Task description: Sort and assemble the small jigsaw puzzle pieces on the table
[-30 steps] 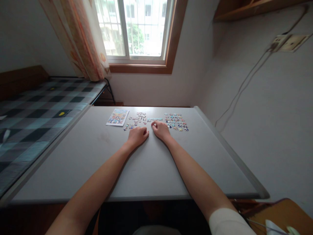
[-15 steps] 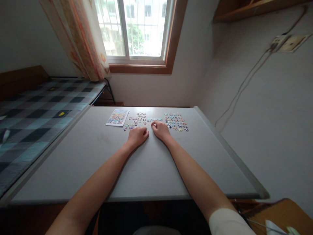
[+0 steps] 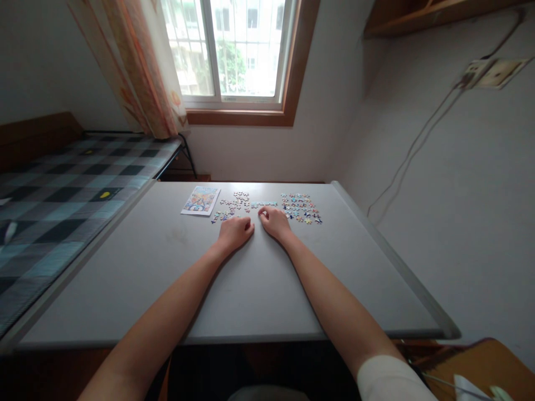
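Note:
My left hand [image 3: 235,231] rests on the table in a loose fist, just in front of the left group of loose jigsaw pieces [image 3: 240,201]. Nothing shows in it. My right hand [image 3: 273,221] is closed in a pinch, its fingertips just below a short joined strip of light blue jigsaw pieces [image 3: 264,204]. Whatever lies between those fingertips is too small to make out. To the right of this hand, more loose jigsaw pieces [image 3: 301,208] are spread in rough rows. A printed picture sheet [image 3: 201,200] with a colourful cartoon design lies left of the pieces.
The pale table [image 3: 254,289] has grey raised edging along its sides. A bed with a checked cover [image 3: 83,184] stands at the left. Behind the table are a window [image 3: 246,50] and a curtain [image 3: 134,67]. A cable [image 3: 412,150] hangs down the right wall.

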